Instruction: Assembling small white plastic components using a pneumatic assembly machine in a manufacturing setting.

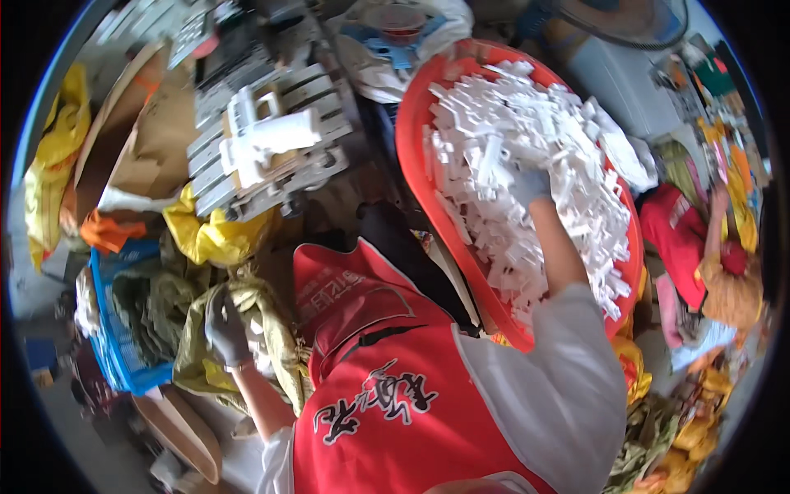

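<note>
My right hand (531,186), in a grey glove, reaches into a big red oval tub (409,136) heaped with small white plastic pieces (510,230). Its fingertips are among the pieces, and whether they grip one I cannot make out. Off to the left, my left hand (224,329) wears a grey glove too. Its fingers are stretched out over the edge of an olive woven sack (284,337), with nothing seen in them. Some white pieces show inside that sack's mouth.
A slatted metal stand (329,103) bears a larger white plastic part (280,132). At the left are a blue basket (115,346) of dark green cloth, a cardboard box (152,156) and yellow bags (216,235). Another person in red (675,235) works at the right.
</note>
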Demonstrator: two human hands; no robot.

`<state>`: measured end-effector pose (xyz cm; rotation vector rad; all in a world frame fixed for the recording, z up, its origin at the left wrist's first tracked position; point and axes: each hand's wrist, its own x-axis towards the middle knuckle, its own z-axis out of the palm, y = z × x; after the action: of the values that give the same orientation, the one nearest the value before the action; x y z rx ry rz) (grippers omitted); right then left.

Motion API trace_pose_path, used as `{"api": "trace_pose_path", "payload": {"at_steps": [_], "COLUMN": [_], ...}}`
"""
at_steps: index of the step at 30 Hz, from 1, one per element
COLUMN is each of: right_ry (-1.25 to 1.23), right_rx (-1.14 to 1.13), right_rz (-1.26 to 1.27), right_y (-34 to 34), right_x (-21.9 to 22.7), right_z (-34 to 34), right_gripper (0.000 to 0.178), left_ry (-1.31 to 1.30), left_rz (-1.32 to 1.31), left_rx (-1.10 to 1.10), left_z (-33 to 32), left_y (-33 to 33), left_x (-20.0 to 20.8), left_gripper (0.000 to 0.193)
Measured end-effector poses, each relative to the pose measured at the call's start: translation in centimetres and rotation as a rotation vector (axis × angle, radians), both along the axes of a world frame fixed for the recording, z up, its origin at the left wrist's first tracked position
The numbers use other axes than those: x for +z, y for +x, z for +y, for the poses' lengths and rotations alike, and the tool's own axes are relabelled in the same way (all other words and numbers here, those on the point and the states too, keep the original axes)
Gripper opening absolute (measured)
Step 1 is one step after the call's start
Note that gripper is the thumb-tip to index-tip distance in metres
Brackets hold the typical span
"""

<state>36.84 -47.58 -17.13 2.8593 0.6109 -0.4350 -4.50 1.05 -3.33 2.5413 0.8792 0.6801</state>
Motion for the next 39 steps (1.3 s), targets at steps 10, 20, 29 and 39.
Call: {"api": "trace_pose_path", "payload": {"at_steps": [10,20,29,39], "right_ry": [0.025,0.298,1.654,1.787], "right_rx": [-0.099,-0.047,-0.313,0.197], "right_rz": [-0.314,-0.193,0.328,0.304], "right_y": [-4.4,-8.6,-8.2,-7.3], "right_x": [-5.4,0.7,11.6,22.8], "right_z": [5.6,2.5,8.7,24.9], "right_gripper": [0.063,0.064,0.039,0.035], "left_ry": [0.016,0.224,-0.082,0.054], "left_rz": [-0.338,-0.318,-0.317,-0.318], "left_rx": [-0.224,-0.476,-0.666,-0.548], "left_z": [-2.1,-0.9,0.8,2.0], "left_y": [9.3,15.0,19.8,18.9], "left_x": [5.9,11.1,10.8,10.7], "left_gripper": [0.017,0.032,0.021,0.025]}}
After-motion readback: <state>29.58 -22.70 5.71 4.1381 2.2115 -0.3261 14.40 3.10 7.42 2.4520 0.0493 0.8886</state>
